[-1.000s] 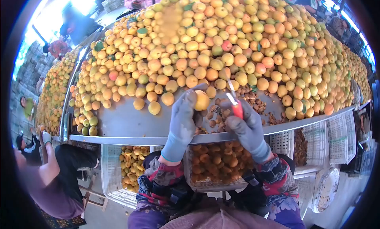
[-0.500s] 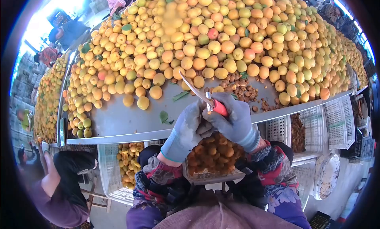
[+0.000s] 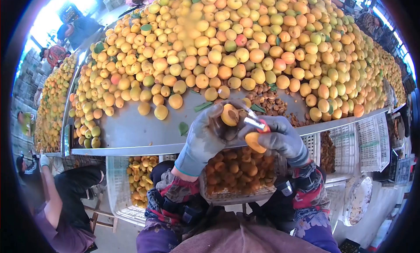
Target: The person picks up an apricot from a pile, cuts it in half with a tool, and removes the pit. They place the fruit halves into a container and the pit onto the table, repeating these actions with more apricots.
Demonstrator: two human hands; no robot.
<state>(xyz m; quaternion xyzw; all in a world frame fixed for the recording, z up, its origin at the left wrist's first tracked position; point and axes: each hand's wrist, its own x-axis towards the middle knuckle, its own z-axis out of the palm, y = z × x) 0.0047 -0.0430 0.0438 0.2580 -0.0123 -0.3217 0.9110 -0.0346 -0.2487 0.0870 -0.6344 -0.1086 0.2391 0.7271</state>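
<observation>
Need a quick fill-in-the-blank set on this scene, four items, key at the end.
1. The knife is in the person's ____ hand.
2. The left hand, which holds a cut fruit, wears a gray ____.
3. The color of the knife's handle is ____.
4. In height, the crate straight in front of the person sits ____ than the table.

Missing words: right; glove; red; lower.

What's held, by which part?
Left hand: cut fruit piece, by its outer side. Right hand: knife, by its red handle; orange fruit piece, by its edge.
</observation>
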